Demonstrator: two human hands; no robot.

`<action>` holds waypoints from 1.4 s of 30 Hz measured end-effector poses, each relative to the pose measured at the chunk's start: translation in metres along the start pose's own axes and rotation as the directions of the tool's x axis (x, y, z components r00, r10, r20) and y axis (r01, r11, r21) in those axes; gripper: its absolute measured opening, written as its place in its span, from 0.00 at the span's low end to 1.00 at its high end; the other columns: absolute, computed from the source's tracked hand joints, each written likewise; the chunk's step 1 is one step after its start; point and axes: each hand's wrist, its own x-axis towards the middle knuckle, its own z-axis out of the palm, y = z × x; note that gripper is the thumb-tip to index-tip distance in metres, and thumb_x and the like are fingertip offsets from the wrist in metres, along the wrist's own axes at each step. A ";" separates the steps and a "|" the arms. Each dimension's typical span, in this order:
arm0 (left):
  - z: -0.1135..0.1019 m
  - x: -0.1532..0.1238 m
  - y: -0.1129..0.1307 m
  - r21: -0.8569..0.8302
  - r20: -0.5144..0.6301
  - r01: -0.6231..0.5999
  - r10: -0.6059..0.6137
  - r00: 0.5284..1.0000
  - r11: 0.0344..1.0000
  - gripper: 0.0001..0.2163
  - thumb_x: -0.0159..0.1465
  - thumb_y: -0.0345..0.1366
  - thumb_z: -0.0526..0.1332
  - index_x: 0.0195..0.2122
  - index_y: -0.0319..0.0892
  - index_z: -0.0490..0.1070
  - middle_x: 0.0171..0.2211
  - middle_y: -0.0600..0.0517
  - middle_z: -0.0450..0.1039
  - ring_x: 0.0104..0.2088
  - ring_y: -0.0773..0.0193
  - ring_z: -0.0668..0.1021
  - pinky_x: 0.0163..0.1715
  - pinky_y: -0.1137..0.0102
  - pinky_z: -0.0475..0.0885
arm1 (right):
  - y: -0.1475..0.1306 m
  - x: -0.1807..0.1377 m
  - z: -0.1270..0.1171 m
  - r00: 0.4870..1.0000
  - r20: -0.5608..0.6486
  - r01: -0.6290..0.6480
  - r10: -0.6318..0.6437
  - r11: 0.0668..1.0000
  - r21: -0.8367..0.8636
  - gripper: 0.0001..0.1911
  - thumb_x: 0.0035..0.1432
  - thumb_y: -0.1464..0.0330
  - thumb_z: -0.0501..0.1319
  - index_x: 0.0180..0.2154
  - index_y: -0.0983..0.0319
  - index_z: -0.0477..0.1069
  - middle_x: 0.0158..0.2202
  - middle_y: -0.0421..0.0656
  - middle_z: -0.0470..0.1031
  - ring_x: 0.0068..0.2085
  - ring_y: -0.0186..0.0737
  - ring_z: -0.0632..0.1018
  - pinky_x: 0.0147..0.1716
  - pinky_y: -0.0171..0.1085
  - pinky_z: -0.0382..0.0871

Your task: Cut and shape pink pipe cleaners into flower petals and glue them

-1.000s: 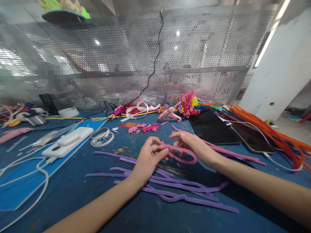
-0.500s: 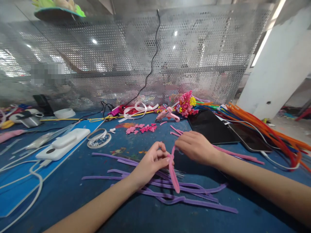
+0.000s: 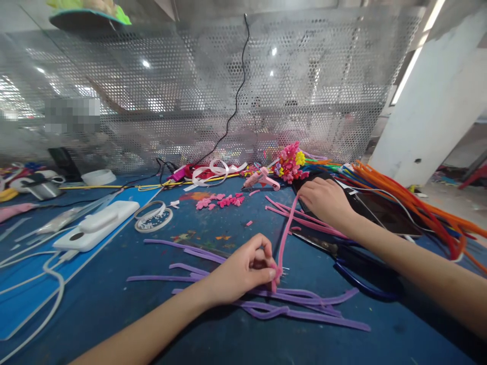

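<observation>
A pink pipe cleaner (image 3: pixel 286 230) runs taut between my two hands. My left hand (image 3: pixel 253 266) pinches its lower end, which is bunched into small loops at the fingertips. Farther off and to the right, my right hand (image 3: pixel 323 200) grips the upper end, its fingers closed over a black flat panel. Beneath my left hand lie several purple pipe cleaners (image 3: pixel 327 320), spread across the blue table. Loose pink pipe cleaners (image 3: pixel 304 219) reach under my right wrist. Scissors with dark blue handles (image 3: pixel 357 276) lie open-bladed below my right forearm, partly covered by it.
Short pink pieces (image 3: pixel 220 201) are heaped mid-table, near a pink glue gun (image 3: pixel 262 178) and a pink-yellow flower bunch (image 3: pixel 291 162). A ribbon roll (image 3: pixel 154 219) and white power bank (image 3: pixel 97 225) sit left. Orange pipe cleaners (image 3: pixel 403 190) and a tablet (image 3: pixel 384 213) lie right.
My right hand has moved away to the right and farther off, drawing the pink pipe cleaner out long. My left hand has lowered slightly. The scissors have come into view.
</observation>
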 end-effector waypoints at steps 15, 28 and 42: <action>-0.011 0.004 0.001 0.067 -0.295 -0.140 0.153 0.943 0.988 0.09 0.57 0.37 0.59 0.33 0.42 0.58 0.27 0.57 0.66 0.25 0.69 0.74 0.26 0.72 0.70 | -0.061 -0.014 -0.032 0.866 -0.026 0.435 -0.500 0.727 0.532 0.13 0.62 0.67 0.49 0.32 0.63 0.70 0.27 0.41 0.73 0.27 0.32 0.71 0.26 0.32 0.58; -0.030 0.002 0.011 0.187 -0.190 0.103 -0.067 0.980 0.977 0.07 0.52 0.35 0.63 0.30 0.37 0.72 0.20 0.52 0.72 0.21 0.66 0.76 0.24 0.72 0.70 | -0.053 -0.014 -0.026 0.872 -0.037 0.357 -0.488 0.584 0.730 0.10 0.59 0.69 0.52 0.37 0.61 0.72 0.30 0.40 0.76 0.30 0.32 0.75 0.28 0.30 0.61; -0.013 -0.008 0.006 0.975 -0.222 0.167 0.629 0.745 0.146 0.09 0.62 0.39 0.50 0.38 0.41 0.63 0.36 0.48 0.66 0.39 0.58 0.69 0.39 0.65 0.64 | -0.088 -0.027 -0.022 0.993 -0.108 0.104 -0.039 0.702 0.704 0.06 0.55 0.73 0.54 0.29 0.63 0.69 0.24 0.41 0.70 0.26 0.33 0.69 0.27 0.31 0.61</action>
